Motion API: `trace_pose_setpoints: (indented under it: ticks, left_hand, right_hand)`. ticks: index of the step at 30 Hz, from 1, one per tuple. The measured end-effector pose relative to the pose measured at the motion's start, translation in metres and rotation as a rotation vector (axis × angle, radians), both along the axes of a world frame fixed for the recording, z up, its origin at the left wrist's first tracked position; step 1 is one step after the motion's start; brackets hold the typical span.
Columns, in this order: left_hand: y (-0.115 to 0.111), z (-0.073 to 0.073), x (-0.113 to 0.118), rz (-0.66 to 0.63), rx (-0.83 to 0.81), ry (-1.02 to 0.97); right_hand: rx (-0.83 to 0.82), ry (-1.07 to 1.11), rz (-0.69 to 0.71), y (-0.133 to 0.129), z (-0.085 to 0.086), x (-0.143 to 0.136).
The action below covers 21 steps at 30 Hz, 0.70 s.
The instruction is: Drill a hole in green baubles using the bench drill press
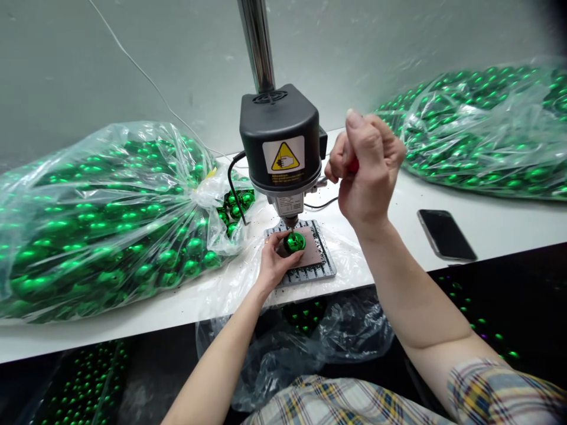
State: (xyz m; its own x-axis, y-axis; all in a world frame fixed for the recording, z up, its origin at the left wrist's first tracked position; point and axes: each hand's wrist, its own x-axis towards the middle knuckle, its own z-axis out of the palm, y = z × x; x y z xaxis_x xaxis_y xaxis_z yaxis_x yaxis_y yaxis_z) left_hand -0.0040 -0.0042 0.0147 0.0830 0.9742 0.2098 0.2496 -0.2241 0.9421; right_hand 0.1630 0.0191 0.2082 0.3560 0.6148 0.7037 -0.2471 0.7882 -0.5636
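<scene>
A shiny green ball rests on a flat board over the slotted metal base of a small bench drill press. My left hand grips the ball from the left side, thumb in front and fingers behind. The drill bit comes down to the top of the ball; whether it has entered I cannot tell. My right hand is raised at the right of the machine, closed around the red-ended feed lever, most of which the fingers hide.
Clear plastic bags of green balls lie at left and right. Loose green balls spill at the left bag's mouth. A phone lies on the white table. A plastic bag with balls hangs below the front edge.
</scene>
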Motion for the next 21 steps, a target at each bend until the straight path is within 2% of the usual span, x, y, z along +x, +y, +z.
trace_pose_setpoints:
  ticks: [7,14,21]
  left_hand:
    - [0.001,0.001,0.001,0.008,-0.019,-0.033]
    - [-0.001,0.001,0.002,-0.016,-0.037,-0.070]
    - [-0.001,-0.002,0.002,-0.011,-0.030,-0.068]
  right_hand:
    - [0.038,0.050,-0.040,-0.021,-0.024,-0.003]
    - [0.151,-0.024,-0.057,-0.018,-0.043,0.000]
    - [0.216,-0.073,-0.134,-0.017,-0.062,0.003]
